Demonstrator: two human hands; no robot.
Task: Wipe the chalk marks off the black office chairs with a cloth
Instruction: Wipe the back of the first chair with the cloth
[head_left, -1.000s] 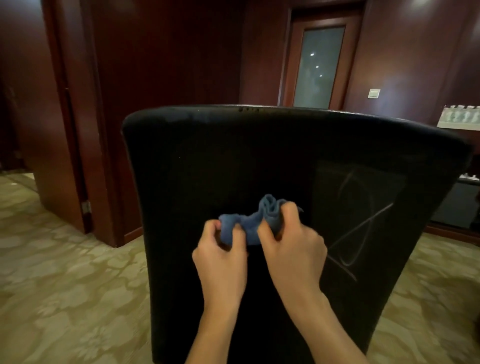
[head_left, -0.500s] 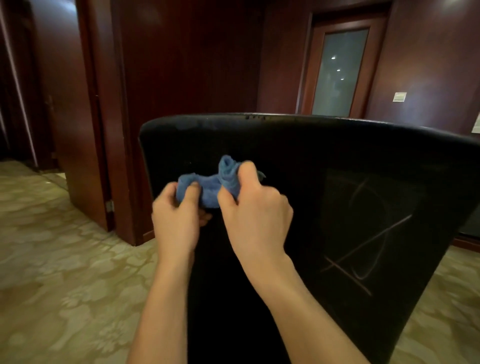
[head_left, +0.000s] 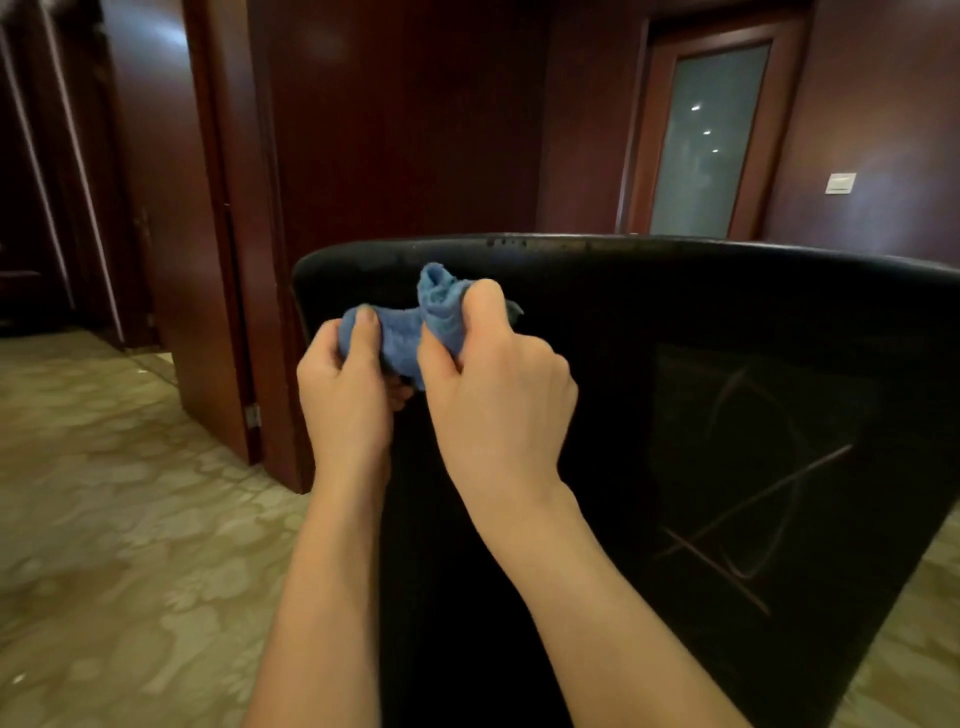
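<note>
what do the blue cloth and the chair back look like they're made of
The blue cloth looks like soft terry or microfibre: fuzzy, matte, bunched into loose folds. The chair back looks like black leather or a leather-like vinyl, though which is unclear: smooth, with a faint sheen along its top edge, and chalk marks lie on its surface.

- Dark reddish-brown wood panelled walls fill the room, glossy with soft light reflections.
- A wood-framed door with a frosted glass panel stands at the back right.
- A white wall switch sits beside it.
- Beige patterned carpet covers the floor.
- An open doorway lies left.
</note>
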